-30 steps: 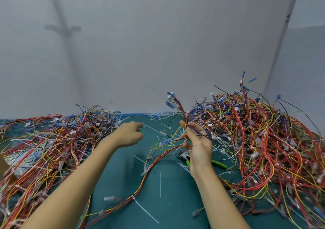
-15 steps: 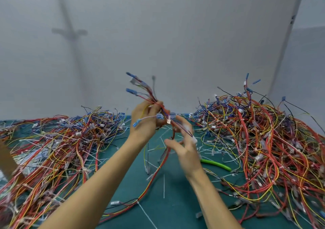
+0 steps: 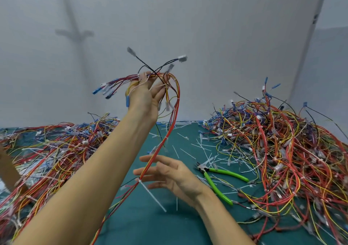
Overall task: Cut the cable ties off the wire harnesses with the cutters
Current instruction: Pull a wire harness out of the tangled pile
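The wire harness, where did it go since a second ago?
The left hand took hold of the wire harness and lifted it high, its tail dangling. The right hand let go and now hangs open beside the dangling wires. The green cutters stayed on the mat, and both wire piles stayed put.

Soft, diffuse light fills the scene evenly, bright and without glare; a faint cross-shaped shadow (image 3: 74, 33) falls on the grey wall (image 3: 226, 37); a vague dark patch lies on the green surface (image 3: 150, 224) below the right grip (image 3: 169, 171), whose fingertips smear with motion blur; the connector ends of the raised harness (image 3: 176, 101) are blurred too; the wire piles (image 3: 282, 150) soften and bow towards the frame edges.
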